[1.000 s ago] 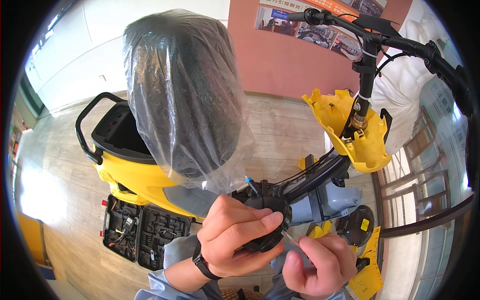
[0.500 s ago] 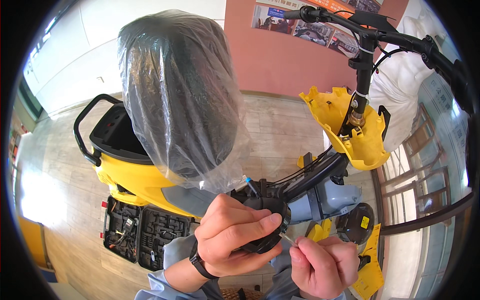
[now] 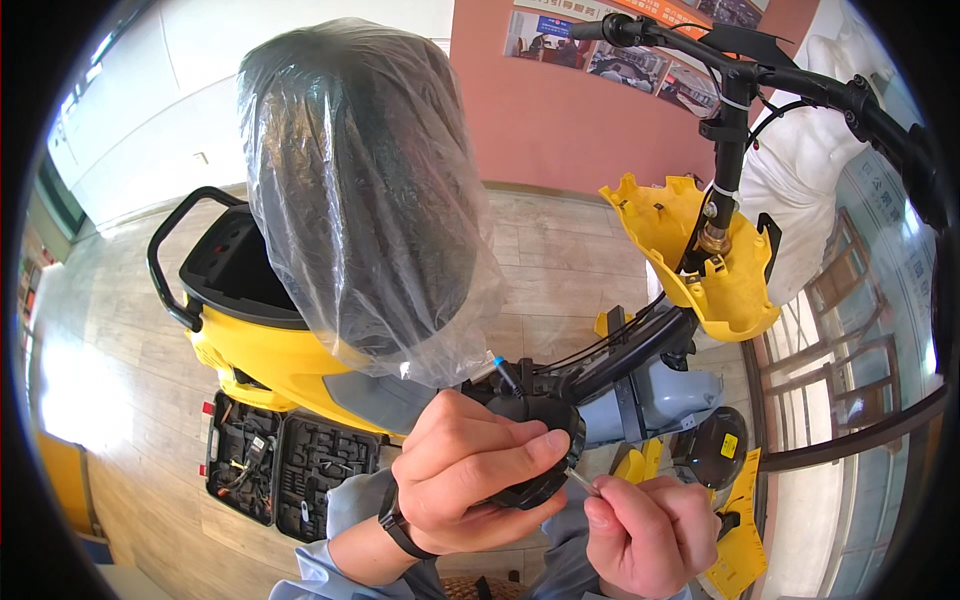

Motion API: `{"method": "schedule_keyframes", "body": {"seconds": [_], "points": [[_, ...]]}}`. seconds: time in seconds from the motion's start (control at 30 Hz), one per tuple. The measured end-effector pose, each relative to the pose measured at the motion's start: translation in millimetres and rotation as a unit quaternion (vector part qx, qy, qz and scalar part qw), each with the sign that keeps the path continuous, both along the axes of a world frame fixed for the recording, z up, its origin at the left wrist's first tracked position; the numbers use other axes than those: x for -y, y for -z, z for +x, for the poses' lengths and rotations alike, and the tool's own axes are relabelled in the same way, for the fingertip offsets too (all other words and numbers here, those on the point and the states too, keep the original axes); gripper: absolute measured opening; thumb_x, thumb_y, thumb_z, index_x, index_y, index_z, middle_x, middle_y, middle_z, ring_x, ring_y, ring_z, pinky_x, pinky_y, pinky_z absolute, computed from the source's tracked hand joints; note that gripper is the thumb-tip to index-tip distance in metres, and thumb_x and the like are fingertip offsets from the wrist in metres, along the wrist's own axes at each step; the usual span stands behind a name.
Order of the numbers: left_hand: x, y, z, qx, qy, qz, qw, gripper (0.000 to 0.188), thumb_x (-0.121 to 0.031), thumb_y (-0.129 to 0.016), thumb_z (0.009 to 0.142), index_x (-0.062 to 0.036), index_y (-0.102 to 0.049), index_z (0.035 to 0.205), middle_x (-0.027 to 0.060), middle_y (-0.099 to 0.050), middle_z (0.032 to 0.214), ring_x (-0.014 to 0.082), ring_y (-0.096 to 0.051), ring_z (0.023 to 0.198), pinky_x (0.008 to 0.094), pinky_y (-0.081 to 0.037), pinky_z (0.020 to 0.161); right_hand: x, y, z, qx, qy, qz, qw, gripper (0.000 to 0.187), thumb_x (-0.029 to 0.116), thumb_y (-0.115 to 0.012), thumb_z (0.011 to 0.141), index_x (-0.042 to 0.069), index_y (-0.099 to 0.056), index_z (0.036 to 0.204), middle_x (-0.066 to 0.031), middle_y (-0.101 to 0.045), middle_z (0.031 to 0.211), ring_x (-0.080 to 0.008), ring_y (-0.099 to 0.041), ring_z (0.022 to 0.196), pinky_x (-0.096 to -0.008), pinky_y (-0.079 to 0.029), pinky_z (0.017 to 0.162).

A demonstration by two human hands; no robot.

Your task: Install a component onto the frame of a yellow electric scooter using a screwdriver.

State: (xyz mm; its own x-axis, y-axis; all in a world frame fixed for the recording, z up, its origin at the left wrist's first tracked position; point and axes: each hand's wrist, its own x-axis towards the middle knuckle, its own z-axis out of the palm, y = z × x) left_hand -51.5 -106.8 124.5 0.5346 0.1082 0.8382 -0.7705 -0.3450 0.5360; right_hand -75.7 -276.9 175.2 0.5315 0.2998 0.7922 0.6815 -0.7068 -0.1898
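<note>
My left hand point(image 3: 470, 475) grips a round black part point(image 3: 535, 440) that sits at the frame of a yellow electric scooter point(image 3: 270, 350); a thin wire with a blue tip point(image 3: 497, 365) sticks up from the part. My right hand point(image 3: 650, 530) is closed around a thin metal tool point(image 3: 582, 483) whose tip touches the part's lower right edge. A watch is on my left wrist. The scooter's seat point(image 3: 350, 190) is wrapped in clear plastic film just above my hands.
The black handlebar point(image 3: 740, 70) and steering column rise at upper right, above a loose yellow front cover point(image 3: 690, 260). An open black tool case point(image 3: 285, 465) lies on the wooden floor at lower left. Yellow panels point(image 3: 740, 530) and a black disc point(image 3: 710, 445) lie at right.
My right hand has shifted slightly right and down, and the thin tool now points at the black part's edge. My left hand keeps its grip.
</note>
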Motion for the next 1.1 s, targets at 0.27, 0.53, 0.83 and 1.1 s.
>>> {"method": "schedule_keyframes", "body": {"seconds": [0.27, 0.53, 0.83, 1.1], "points": [[-1.6, -0.6, 1.6, 0.003, 0.005, 0.004, 1.0, 0.048, -0.008, -0.087, 0.055, -0.0048, -0.075, 0.101, 0.003, -0.068, 0.089, 0.0178, -0.062, 0.074, 0.0286, -0.047, 0.063, -1.0, -1.3, 2.1, 0.0, 0.003, -0.004, 1.0, 0.011, 0.018, -0.078, 0.086, 0.007, -0.075, 0.088, -0.0028, -0.059, 0.07, -0.0165, -0.06, 0.057, -0.0275, -0.046, 0.049], [-22.7, 4.7, 13.6, -0.082, 0.08, -0.172, 0.978, 0.042, 0.001, -0.079, 0.058, -0.0029, -0.068, 0.098, 0.0075, -0.065, 0.089, 0.0173, -0.061, 0.075, 0.0301, -0.048, 0.067, 12.6, -6.7, -5.8, -0.084, 0.021, 0.02, 0.996, 0.022, 0.025, -0.072, 0.09, 0.005, -0.072, 0.1, -0.0104, -0.064, 0.084, -0.0244, -0.063, 0.068, -0.0342, -0.048, 0.053], [-10.0, 9.7, 11.1, -0.238, 0.384, -0.561, 0.693, 0.088, -0.01, -0.075, 0.068, -0.0102, -0.034, 0.147, 0.0039, -0.052, 0.1, 0.0238, -0.056, 0.092, 0.0423, -0.056, 0.082, -5.8, 18.6, 28.9, -0.305, -0.215, 0.281, 0.884, 0.031, 0.012, -0.085, 0.069, 0.004, -0.058, 0.08, -0.0038, -0.056, 0.074, -0.0075, -0.042, 0.058, -0.0227, -0.031, 0.05], [-8.5, -1.9, 11.3, -0.293, 0.352, -0.542, 0.705, 0.077, 0.008, -0.064, 0.076, -0.0082, -0.033, 0.145, 0.0146, -0.065, 0.11, 0.0241, -0.068, 0.098, 0.0371, -0.056, 0.088, -1.1, 24.4, 39.5, -0.373, -0.194, 0.293, 0.859, 0.023, 0.008, -0.079, 0.078, 0.001, -0.065, 0.094, -0.0034, -0.057, 0.074, -0.005, -0.048, 0.064, -0.022, -0.049, 0.067]]}}
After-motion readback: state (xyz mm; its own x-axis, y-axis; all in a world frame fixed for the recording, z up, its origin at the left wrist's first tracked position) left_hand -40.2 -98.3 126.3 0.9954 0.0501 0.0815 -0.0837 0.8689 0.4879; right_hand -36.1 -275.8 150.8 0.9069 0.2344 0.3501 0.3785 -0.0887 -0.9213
